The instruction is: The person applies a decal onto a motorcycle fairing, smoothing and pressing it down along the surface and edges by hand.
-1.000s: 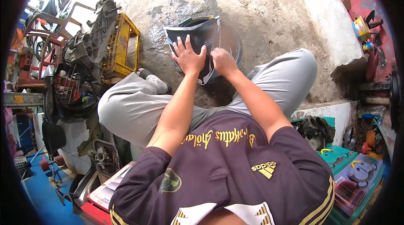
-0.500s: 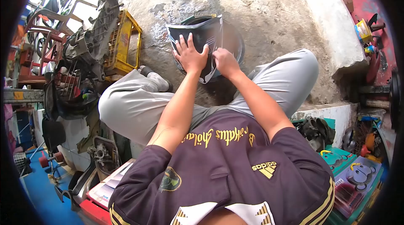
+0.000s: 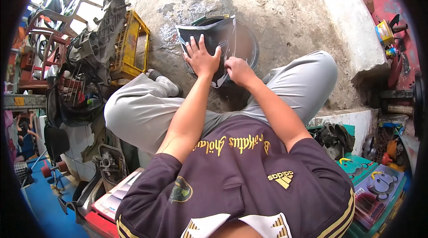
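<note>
A dark panel [image 3: 220, 37] with white edges leans over a round basin [image 3: 254, 51] on the floor between my legs. My left hand [image 3: 203, 58] lies on the panel with its fingers spread. At the panel's right edge is my right hand [image 3: 239, 71], its fingers pinched together. What it pinches, if anything, is too small to make out.
On the left a yellow crate [image 3: 132, 44] stands beside a large metal engine casing [image 3: 101, 37] and a reddish chair [image 3: 49, 51]. Boxed parts [image 3: 379, 189] lie at the lower right. Part of another person [image 3: 26, 133] shows at the far left.
My right hand has shifted slightly down along the panel's edge. My left hand and the panel moved slightly right, then stayed put. Another person has come into view at the far left.
</note>
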### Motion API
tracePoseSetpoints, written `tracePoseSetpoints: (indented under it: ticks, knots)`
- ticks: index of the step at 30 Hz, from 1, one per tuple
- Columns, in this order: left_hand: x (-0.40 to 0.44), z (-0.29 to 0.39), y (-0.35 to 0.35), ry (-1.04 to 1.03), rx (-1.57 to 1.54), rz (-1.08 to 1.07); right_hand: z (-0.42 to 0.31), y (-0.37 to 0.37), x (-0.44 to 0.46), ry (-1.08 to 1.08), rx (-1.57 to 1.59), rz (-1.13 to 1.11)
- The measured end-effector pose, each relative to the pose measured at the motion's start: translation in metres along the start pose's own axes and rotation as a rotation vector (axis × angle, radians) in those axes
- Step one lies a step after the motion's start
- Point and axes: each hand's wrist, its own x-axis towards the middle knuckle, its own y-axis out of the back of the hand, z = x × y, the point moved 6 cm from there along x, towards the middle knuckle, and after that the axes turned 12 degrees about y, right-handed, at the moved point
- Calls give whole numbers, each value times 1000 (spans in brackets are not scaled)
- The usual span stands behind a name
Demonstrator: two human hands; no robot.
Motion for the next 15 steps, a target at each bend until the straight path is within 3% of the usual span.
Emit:
tracePoseSetpoints:
  ticks: [2,8,11,15]
  knots:
    - [1,0,1,-1,6,-1,-4,1,-2,50,9,-41]
    - [-1,0,0,-11,-5,-1,16,17,4,-91,108,258]
    - [0,2,1,-12,-4,-6,1,1,-3,-22,19,30]
    - [0,0,1,-12,-16,-3,1,9,-9,15,109,-25]
